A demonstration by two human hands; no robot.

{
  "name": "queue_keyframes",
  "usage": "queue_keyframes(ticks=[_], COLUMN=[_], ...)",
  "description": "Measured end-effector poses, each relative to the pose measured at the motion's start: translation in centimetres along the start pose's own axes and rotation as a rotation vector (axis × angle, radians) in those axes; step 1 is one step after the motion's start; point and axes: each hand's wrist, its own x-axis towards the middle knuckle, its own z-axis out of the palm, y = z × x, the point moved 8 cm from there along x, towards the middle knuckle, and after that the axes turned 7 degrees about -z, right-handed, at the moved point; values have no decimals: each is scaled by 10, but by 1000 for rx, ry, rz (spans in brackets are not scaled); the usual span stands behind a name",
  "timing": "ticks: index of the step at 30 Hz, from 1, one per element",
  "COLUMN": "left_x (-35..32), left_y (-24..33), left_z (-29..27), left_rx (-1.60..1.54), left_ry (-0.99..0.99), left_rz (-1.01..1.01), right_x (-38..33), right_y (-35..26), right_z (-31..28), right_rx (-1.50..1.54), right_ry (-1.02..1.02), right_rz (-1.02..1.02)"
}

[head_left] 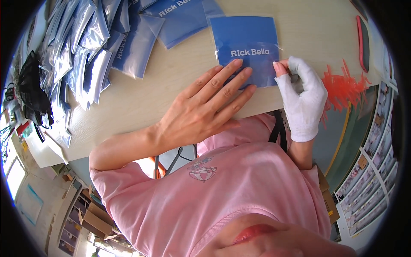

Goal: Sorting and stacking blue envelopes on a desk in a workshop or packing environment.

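A flat blue packet (246, 32) with white lettering lies on the table in front of me, in a clear plastic bag that sticks out past its edges. My left hand (201, 100) is bare and rests flat with its fingers stretched out, the fingertips on the packet's lower left part. My right hand (302, 96) wears a white glove that leaves the thumb tip bare. Its thumb and forefinger pinch together at the bag's right edge, and the other fingers curl in. Exactly how much of the clear film they grip is hard to see.
More bagged blue packets (180, 19) lie at the back, and a heap of them (83, 47) fills the table's left side. A black cloth item (32, 88) sits beside the heap. Red-orange strips (342, 85) lie by the right table edge, with a red-and-black tool (363, 43) beyond.
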Motion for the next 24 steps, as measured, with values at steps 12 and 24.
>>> queue_keyframes(ticks=[12,24], left_x=[0,3], left_y=[3,6], left_z=[-2,-1], left_rx=[0,23], left_ry=[-3,-22], left_rz=[2,19], right_x=[-3,-29], right_y=[-20,-46], right_z=[-12,-49], right_rx=[-382,-269], right_ry=[197,437], right_rz=[-238,-652])
